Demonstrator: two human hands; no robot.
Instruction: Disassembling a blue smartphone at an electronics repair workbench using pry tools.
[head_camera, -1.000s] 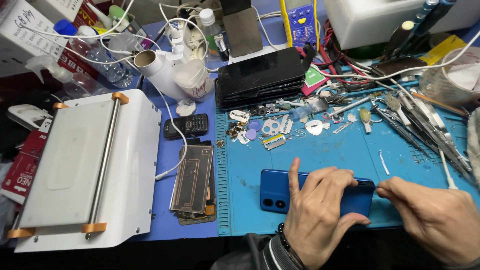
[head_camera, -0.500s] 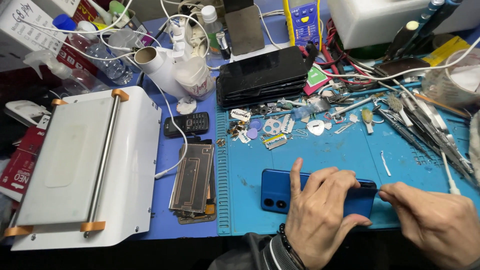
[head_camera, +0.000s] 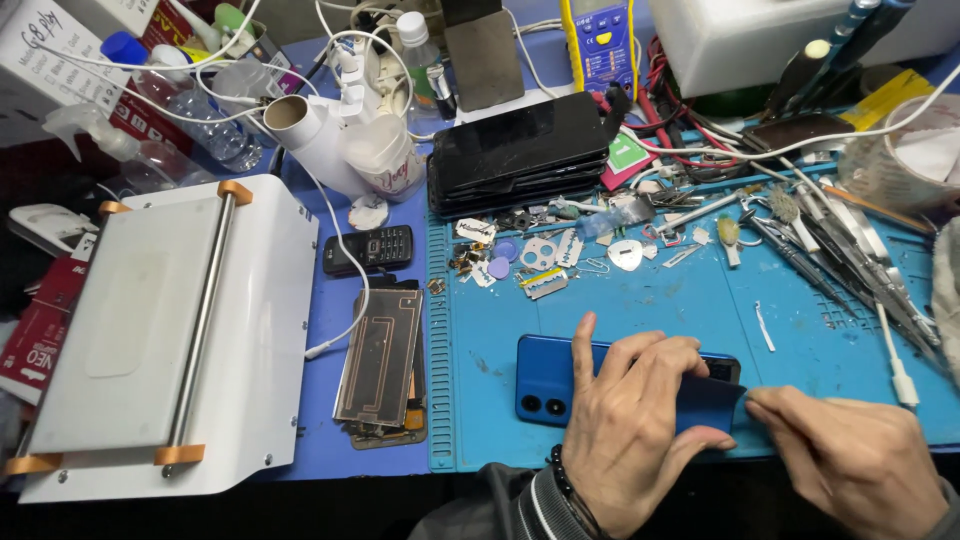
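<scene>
A blue phone (head_camera: 545, 375) lies camera side up on the blue work mat (head_camera: 660, 300), near its front edge. My left hand (head_camera: 630, 430) presses down on the phone's middle, fingers spread over it. My right hand (head_camera: 850, 460) pinches the right end of the phone's blue back cover (head_camera: 712, 398). That end is lifted a little, and dark insides show beneath it. I see no tool between the fingers.
A white machine with a metal bar (head_camera: 150, 330) fills the left. Beside the mat lie a stack of phone plates (head_camera: 380, 360) and a small black keypad phone (head_camera: 370, 248). Dark screens (head_camera: 520, 150) are stacked behind. Small parts (head_camera: 540, 260) and tweezers (head_camera: 830, 250) litter the mat.
My right hand has stayed at the phone's right end, and the cover there now stands lifted. My left hand still holds the phone down.
</scene>
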